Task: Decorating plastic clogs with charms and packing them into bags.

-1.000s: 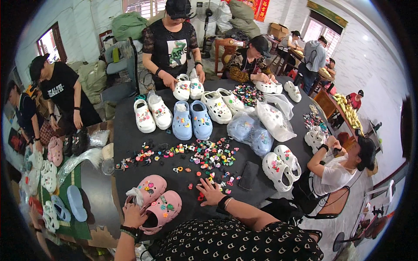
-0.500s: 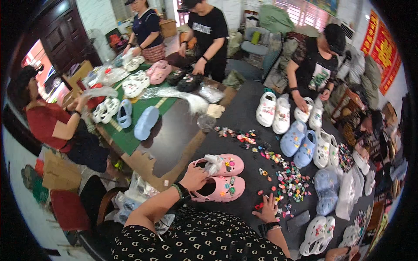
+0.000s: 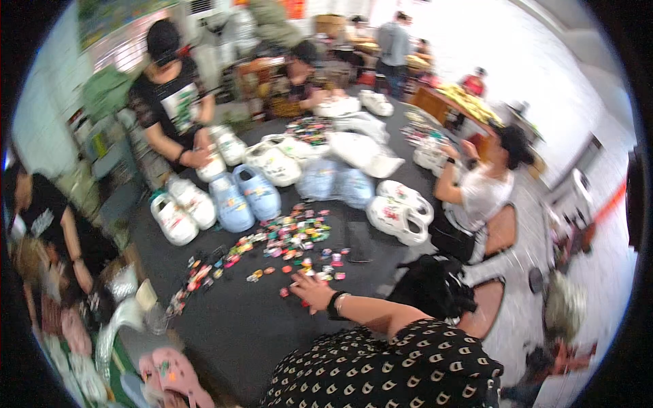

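My right hand (image 3: 313,292) rests on the dark table with its fingers spread, at the near edge of a scattered heap of small colourful shoe charms (image 3: 292,234). A red charm (image 3: 283,292) lies by its fingertips, and nothing shows in its grasp. A black band circles the wrist. My left hand is out of the picture. At the lower left, a pair of pink clogs (image 3: 178,379) with charms on top shows, blurred and partly cut off by the dark rim.
Beyond the charms stand blue clogs (image 3: 235,202), white clogs (image 3: 183,211) and plastic-wrapped blue clogs (image 3: 337,182). White clogs (image 3: 401,212) lie to the right, near a seated co-worker (image 3: 479,183). Another person (image 3: 173,102) handles a white clog across the table.
The view has swung right and blurred. My left hand has left the picture. The pink clogs now appear beside the left-hand table's blue clog; my right hand stays by the charms.
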Demonstrator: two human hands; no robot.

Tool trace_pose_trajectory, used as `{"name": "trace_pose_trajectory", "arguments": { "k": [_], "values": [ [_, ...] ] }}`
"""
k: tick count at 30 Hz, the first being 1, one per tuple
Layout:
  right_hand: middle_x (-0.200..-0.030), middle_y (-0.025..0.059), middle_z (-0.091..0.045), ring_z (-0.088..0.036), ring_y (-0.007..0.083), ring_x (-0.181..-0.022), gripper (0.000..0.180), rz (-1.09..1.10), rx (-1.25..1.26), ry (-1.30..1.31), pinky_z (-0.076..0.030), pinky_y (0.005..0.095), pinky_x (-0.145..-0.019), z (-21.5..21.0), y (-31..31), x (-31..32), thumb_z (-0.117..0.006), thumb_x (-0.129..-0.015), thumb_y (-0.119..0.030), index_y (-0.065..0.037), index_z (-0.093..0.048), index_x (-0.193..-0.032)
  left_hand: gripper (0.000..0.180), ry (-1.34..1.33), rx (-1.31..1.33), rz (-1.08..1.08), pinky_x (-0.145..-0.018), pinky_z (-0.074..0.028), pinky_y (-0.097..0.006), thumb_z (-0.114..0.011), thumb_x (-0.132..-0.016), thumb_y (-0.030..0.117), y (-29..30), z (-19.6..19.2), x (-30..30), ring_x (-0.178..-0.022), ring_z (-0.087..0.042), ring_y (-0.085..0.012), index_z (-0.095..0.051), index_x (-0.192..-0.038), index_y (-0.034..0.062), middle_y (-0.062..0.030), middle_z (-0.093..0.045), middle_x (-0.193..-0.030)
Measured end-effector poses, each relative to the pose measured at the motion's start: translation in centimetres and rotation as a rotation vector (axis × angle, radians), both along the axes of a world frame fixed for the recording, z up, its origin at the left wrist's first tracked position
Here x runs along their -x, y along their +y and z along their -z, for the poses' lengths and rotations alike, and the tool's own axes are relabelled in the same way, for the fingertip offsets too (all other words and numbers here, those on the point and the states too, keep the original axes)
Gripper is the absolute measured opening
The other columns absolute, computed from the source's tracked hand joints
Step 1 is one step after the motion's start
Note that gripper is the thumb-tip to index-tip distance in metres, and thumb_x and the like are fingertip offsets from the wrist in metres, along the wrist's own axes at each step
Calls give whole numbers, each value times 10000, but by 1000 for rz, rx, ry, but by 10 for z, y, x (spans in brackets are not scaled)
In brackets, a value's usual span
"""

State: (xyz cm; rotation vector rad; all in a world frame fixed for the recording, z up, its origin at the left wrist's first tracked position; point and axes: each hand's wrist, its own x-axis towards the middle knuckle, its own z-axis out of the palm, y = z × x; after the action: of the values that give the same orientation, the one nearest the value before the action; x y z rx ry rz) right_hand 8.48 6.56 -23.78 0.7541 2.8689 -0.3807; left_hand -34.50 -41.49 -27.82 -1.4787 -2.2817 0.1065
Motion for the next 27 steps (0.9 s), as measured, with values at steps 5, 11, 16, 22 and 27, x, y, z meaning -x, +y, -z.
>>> {"name": "trace_pose_trajectory", "arguments": {
  "k": [5,11,16,22,27],
  "values": [
    [-1521,187,-159,-117,393,-1408,727,166,-125,-11,-267,587,-1044,-19,-22,-7,-742,-681,-226,-106,-453,-1338,382,-226,-96,262,-822,-499,-460,-548,-904,176,128,20,60,-952,-617,-332,-516,-1245,7,-184,-608,-1137],
    [-1512,189,-183,-153,386,-1402,351,219,-239,46,-254,564,-1061,0,-41,-9,-542,-841,-161,-57,-585,-1173,373,-491,-128,368,-818,-499,-458,-549,-904,186,199,28,79,-948,-619,-331,-527,-1230,6,-186,-613,-1126],
    [-1491,200,-207,-150,386,-1400,450,304,-213,108,-235,530,-1080,14,-51,-25,-630,-758,-155,-83,-548,-1195,367,-677,-190,254,-814,-499,-457,-550,-903,195,179,28,89,-945,-620,-331,-536,-1217,5,-188,-616,-1118],
    [-1485,223,-203,-164,431,-1386,433,289,-125,106,-272,564,-1050,9,-55,-26,-586,-795,-136,-63,-534,-1219,361,-887,-310,19,-810,-499,-455,-551,-902,204,106,34,76,-941,-622,-330,-548,-1202,4,-190,-621,-1107],
    [-1467,236,-220,-173,455,-1375,373,246,-156,29,-306,584,-1021,9,-50,-16,-560,-815,-135,-14,-536,-1166,356,-1052,-430,-135,-806,-499,-454,-553,-901,213,69,43,54,-938,-624,-330,-557,-1189,3,-192,-624,-1098]
  ]
}}
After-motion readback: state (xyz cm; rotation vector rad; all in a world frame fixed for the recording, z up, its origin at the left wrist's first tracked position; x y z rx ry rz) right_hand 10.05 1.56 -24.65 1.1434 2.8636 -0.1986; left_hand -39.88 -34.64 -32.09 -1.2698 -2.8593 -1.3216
